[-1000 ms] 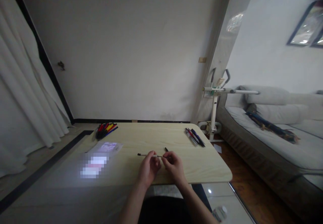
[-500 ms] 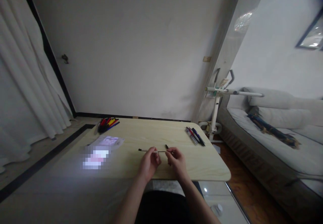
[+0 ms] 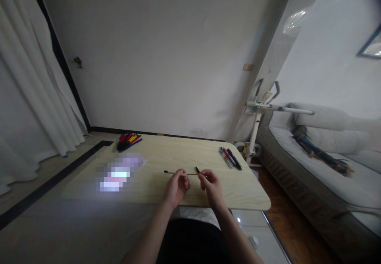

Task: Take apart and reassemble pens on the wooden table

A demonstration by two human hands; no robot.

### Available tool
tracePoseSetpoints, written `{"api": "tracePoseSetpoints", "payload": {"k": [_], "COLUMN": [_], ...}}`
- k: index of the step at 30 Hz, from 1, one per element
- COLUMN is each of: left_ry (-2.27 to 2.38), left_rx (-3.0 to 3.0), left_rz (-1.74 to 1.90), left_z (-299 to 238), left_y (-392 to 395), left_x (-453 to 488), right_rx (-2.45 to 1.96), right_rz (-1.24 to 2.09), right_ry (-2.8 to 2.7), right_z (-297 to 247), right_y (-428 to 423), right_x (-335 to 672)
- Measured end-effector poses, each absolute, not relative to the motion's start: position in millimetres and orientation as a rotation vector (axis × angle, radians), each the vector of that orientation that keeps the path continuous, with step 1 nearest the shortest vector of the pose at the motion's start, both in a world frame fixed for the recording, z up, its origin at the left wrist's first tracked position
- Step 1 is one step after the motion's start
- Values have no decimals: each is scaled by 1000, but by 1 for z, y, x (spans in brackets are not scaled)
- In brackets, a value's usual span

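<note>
Pinched in my left hand (image 3: 177, 185) is a pale pen barrel (image 3: 170, 172) with a black end pointing left. My right hand (image 3: 212, 184) has its fingertips closed on a thin dark rod (image 3: 193, 174) that looks like a pen refill. The rod runs in line with the barrel across the gap between my hands, just above the table. Beside my right fingertips is a small black piece (image 3: 197, 169), seemingly a pen cap. My fingers hide the grip points.
Several pens (image 3: 230, 158) lie at the right of the pale wooden table (image 3: 178, 149). A bundle of coloured pens (image 3: 128, 142) lies at the far left. Nearer on that side is a bright, blurred-out screen (image 3: 116, 176). An exercise machine (image 3: 254, 125) and sofa (image 3: 321, 169) stand to the right.
My right hand has moved slightly away from my left, and a little more of the thin rod shows between them. The view has shifted slightly. Both hands keep their grip.
</note>
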State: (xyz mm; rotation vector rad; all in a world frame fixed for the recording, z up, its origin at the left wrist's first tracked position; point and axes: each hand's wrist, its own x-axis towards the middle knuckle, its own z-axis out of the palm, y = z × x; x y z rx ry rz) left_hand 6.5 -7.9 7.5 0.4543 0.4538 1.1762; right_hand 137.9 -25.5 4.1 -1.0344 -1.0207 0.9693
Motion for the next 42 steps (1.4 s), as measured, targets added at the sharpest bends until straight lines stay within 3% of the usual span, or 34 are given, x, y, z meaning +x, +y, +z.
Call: {"api": "tracePoseSetpoints", "payload": {"k": [42], "left_ry": [479], "left_rx": [411], "left_rz": [1147], "left_z": [4], "left_y": [-5], "left_x": [6], "right_rx": [-1041], "right_rz": [914], "right_ry": [-1048], "right_z": [25], "right_y": [-22], "right_x": [140]}}
